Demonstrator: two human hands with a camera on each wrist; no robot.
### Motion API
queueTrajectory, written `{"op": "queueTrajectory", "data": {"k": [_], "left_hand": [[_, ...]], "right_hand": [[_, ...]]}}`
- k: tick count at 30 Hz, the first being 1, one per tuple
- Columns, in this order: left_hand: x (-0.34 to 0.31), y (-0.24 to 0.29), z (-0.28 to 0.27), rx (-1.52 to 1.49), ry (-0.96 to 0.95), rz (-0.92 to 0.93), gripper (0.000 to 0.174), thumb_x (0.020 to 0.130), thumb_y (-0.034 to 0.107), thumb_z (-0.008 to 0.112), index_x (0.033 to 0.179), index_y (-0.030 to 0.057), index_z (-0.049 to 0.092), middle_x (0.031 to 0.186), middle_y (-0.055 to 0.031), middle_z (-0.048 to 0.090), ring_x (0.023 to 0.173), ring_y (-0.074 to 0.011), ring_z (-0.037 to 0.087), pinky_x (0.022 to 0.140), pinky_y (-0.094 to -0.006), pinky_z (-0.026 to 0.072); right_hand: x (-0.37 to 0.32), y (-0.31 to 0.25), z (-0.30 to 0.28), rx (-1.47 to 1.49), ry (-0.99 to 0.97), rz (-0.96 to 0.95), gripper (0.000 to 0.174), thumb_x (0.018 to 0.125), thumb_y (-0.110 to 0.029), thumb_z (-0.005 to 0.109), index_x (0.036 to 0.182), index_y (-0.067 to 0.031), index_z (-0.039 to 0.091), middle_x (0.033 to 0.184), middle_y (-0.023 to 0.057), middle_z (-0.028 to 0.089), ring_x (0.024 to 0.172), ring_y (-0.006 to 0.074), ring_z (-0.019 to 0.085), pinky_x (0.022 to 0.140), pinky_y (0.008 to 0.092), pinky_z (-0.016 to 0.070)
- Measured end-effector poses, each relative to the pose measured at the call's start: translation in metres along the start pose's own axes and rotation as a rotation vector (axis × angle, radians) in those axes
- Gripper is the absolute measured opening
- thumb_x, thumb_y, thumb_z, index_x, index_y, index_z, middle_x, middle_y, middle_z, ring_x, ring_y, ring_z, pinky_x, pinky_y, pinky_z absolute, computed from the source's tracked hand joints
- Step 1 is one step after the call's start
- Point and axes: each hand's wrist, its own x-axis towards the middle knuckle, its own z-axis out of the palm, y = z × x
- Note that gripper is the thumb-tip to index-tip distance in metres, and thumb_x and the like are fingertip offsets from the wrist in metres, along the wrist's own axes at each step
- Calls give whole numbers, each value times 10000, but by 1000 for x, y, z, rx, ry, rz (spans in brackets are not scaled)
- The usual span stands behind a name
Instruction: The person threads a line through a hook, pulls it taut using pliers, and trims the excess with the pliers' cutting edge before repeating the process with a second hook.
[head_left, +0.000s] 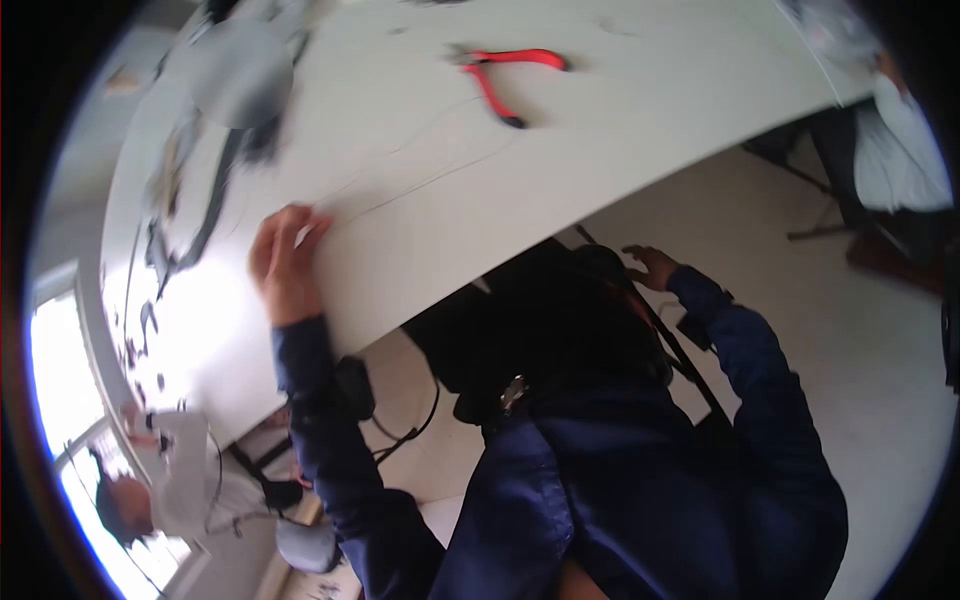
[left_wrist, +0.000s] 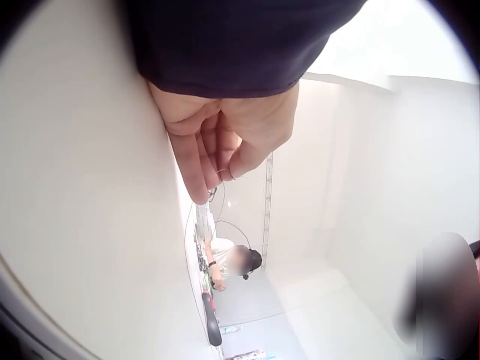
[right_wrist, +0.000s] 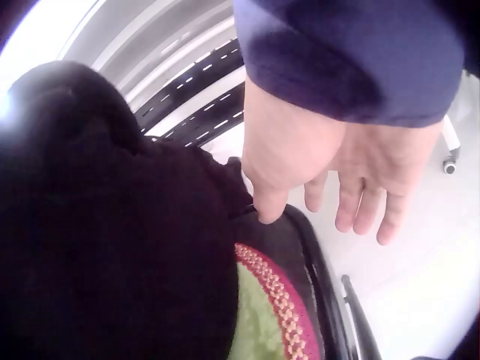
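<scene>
On the white table, my left hand [head_left: 290, 265] pinches a thin wire [head_left: 430, 183] between thumb and fingers. From there the wire trails over the tabletop toward a pair of pliers [head_left: 520, 57] with red and black handles, lying with its handles spread. The left wrist view shows the hand's edge against the table and the fingertips drawn together around the fine wire. My right hand [head_left: 654, 268] hangs below table height beside the chair, holding nothing. Its fingers [right_wrist: 367, 206] point loosely downward in the right wrist view, near the seat's dark edge.
A grey rounded object [head_left: 240, 75], blurred, stands at the table's far left. The white table [head_left: 480, 230] has its near edge above my lap. A green cushion with red trim [right_wrist: 277, 292] lies on my chair. Other people sit at left [head_left: 185, 470] and right [head_left: 905, 145].
</scene>
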Motion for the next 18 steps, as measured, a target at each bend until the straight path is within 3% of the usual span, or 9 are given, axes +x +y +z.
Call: {"op": "queueTrajectory", "data": {"k": [3, 5, 6, 10, 12, 15, 18], "left_hand": [[-8, 9, 16, 18, 11, -40, 181, 960, 134, 636, 968, -46, 652, 973, -128, 652, 898, -229, 668, 872, -377, 577], [-8, 14, 18, -62, 5, -60, 187, 956, 101, 636, 962, -86, 643, 961, -147, 670, 860, -237, 694, 842, -368, 595], [-8, 12, 16, -115, -11, -30, 175, 948, 87, 646, 959, -87, 645, 957, -146, 674, 865, -229, 696, 840, -362, 604], [-1, 13, 12, -153, -10, -32, 170, 932, 82, 666, 936, -87, 650, 911, -131, 682, 825, -204, 698, 805, -335, 614], [-4, 12, 10, -149, -26, -43, 180, 929, 93, 673, 934, -85, 652, 895, -128, 684, 805, -197, 698, 799, -328, 613], [-2, 9, 10, -153, -34, -22, 195, 923, 100, 682, 938, -93, 654, 889, -130, 687, 792, -203, 702, 791, -323, 613], [3, -3, 8, -149, -18, 13, 179, 928, 70, 649, 929, -109, 659, 853, -139, 683, 783, -209, 710, 746, -318, 619]], "right_hand": [[17, 10, 15, -176, -33, -138, 653, 901, -438, 654, 1419, -83, 474, 1321, 260, 560, 1248, 413, 519, 1074, 477, 409], [2, -53, -28, -172, -109, -84, 531, 923, -279, 667, 1380, -59, 511, 1270, 222, 606, 1159, 363, 597, 1001, 448, 476], [-6, -79, -44, -89, -85, -119, 469, 932, -223, 656, 1348, -45, 531, 1162, 200, 660, 1055, 330, 654, 925, 413, 521], [-50, -202, -120, -21, -144, -237, 376, 941, -153, 624, 1284, -7, 572, 1021, 165, 701, 987, 275, 692, 878, 367, 540], [-72, -252, -148, -68, -275, -284, 357, 932, -145, 630, 1254, 6, 595, 1007, 166, 706, 965, 252, 702, 860, 350, 546], [-98, -311, -173, -51, -447, -411, 341, 918, -135, 644, 1221, 19, 617, 970, 162, 715, 918, 229, 716, 828, 329, 556], [-123, -369, -199, 7, -453, -519, 344, 918, -136, 649, 1226, 14, 616, 903, 122, 725, 838, 196, 715, 795, 312, 556]]}}
